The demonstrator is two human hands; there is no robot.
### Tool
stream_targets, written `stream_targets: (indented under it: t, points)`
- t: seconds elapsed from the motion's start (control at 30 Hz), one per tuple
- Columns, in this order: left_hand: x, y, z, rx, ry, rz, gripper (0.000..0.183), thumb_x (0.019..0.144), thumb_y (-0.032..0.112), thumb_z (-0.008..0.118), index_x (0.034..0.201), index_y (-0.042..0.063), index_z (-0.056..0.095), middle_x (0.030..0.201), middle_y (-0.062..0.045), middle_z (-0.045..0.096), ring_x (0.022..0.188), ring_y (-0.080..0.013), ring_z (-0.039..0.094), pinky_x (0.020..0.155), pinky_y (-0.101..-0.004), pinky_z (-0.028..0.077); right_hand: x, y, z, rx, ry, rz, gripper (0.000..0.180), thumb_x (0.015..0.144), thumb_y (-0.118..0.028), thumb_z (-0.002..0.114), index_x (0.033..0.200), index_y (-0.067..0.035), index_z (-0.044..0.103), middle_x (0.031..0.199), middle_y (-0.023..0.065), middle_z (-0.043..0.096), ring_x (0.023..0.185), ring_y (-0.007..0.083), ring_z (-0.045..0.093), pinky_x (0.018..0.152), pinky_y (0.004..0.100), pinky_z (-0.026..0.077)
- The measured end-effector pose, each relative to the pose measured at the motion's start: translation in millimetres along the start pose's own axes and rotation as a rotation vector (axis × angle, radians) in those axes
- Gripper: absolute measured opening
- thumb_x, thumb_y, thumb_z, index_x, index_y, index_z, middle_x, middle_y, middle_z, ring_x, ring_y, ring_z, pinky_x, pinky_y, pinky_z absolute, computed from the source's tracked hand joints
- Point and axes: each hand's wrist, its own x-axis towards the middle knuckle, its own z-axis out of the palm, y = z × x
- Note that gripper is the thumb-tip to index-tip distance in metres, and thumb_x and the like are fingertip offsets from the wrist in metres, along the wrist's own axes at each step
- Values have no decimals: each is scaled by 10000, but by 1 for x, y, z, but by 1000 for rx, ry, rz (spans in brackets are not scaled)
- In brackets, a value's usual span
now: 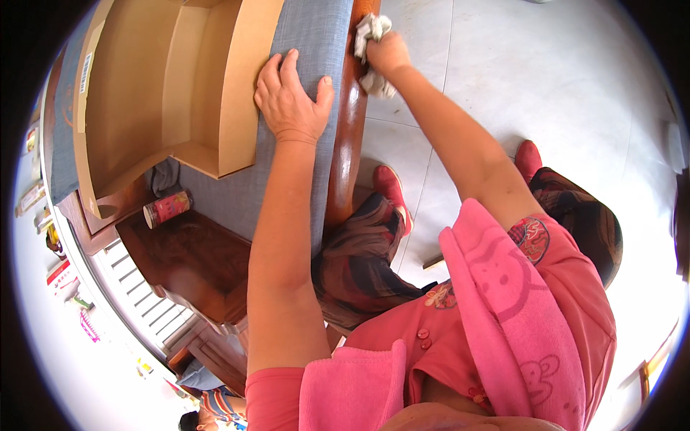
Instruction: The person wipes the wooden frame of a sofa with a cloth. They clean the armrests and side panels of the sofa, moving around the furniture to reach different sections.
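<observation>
My right hand [389, 55] is closed on a crumpled pale cloth [372, 32] at the outer side of a polished wooden seat rail [345, 134]. Part of the cloth hangs below the fist. My left hand [294, 99] rests with its fingers spread on the blue-grey seat cushion [310, 32], its fingertips at the side of an open cardboard box [237, 91]. It holds nothing. The box lies on the cushion, its inside facing up. A pink towel [517, 301] hangs around my neck.
A pink cylindrical container [168, 209] lies on its side on a dark wooden surface [199, 258], near a grey cloth [163, 178]. A small dark-edged object [433, 262] is on the tiled floor [485, 81] near my feet. Another person [218, 407] is at the bottom left.
</observation>
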Motion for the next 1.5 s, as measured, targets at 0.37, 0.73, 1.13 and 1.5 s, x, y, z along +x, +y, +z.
stream_targets:
  t: [0.37, 0.73, 1.13, 1.5]
  points:
    - [-1, 0, -2, 16, -28, -20, 616, 816, 377, 661, 1349, 101, 522, 1356, -180, 484, 1264, -374, 436, 1067, -495, 329, -167, 53, 25, 337, -137, -211, 409, 830, -45, 556, 1236, -87, 581, 1304, 247, 507, 1156, 442, 531, 1024, 460, 440]
    - [-3, -5, 1, 23, -8, 3, 649, 778, 411, 677, 1326, 96, 532, 1328, -180, 485, 1238, -370, 443, 1055, -502, 329, 2, 8, 5, 20, -3, -6, 274, 824, -181, 548, 962, 11, 685, 958, 286, 674, 932, 450, 645, 830, 464, 531]
    - [-3, -3, -3, 19, -16, -15, 615, 814, 379, 664, 1346, 102, 528, 1351, -171, 491, 1260, -367, 439, 1069, -487, 331, -166, 24, 14, 52, -81, -413, 603, 782, -144, 672, 1369, -158, 532, 1445, 246, 376, 1216, 468, 415, 1066, 475, 390]
    - [-2, -4, 0, 24, 1, 3, 642, 775, 401, 685, 1321, 97, 538, 1327, -176, 490, 1232, -366, 449, 1052, -491, 336, 14, -20, 8, -125, 122, -163, 400, 837, -281, 593, 1203, -136, 660, 1348, 177, 546, 1158, 427, 509, 1033, 441, 422]
